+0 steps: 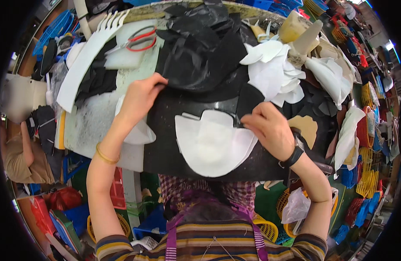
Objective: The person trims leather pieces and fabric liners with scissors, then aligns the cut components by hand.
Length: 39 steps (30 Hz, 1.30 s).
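Observation:
My left hand [142, 96] is closed in a pinch at the left edge of a large curved black sheet piece [187, 71] lying at the far side of the table. My right hand [270, 130] is also closed. Its fingertips meet at the lower tip of a narrow black piece [250, 101], beside the upper right corner of a stack of white cut pieces [215, 143]; which of these it grips, I cannot tell. That white stack, rounded toward me and notched at the top, lies on the black work surface [161, 145] near its front edge.
Red-handled scissors [141, 39] rest on a white block at the far left, near a long white toothed strip [89, 61]. Black scraps [198, 21] pile up at the back. White petal-shaped pieces [274, 71] and a tan piece [304, 129] lie right. Another person [26, 156] is at left.

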{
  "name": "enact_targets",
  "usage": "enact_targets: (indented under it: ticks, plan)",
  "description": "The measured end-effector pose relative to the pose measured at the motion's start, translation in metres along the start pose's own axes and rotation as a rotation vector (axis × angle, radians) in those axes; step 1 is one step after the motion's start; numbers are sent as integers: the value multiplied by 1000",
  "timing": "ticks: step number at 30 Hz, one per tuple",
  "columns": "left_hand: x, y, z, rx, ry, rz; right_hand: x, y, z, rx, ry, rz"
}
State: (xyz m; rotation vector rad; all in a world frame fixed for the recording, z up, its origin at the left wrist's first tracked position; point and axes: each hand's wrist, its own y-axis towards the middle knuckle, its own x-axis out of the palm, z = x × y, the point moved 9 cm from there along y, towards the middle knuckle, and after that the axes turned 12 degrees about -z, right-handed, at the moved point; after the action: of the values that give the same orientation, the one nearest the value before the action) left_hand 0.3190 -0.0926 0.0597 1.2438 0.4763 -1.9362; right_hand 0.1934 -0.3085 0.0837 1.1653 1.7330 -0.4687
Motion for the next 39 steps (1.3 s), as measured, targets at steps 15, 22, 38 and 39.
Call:
enact_targets:
  ticks: [15, 22, 38, 39]
  plan:
    - [55, -59, 100, -1, -1047, -196, -61, 30, -46, -244, -380, 304]
    - [56, -50, 95, -106, -1352, -331, -18, -11, -108, -611, -510, 88]
    - [80, -78, 131, 54, -1983, -503, -7, 12, -95, -280, 232, -100]
    - [84, -77, 136, 55, -2082, -477, -6, 17, -83, -124, 369, -75]
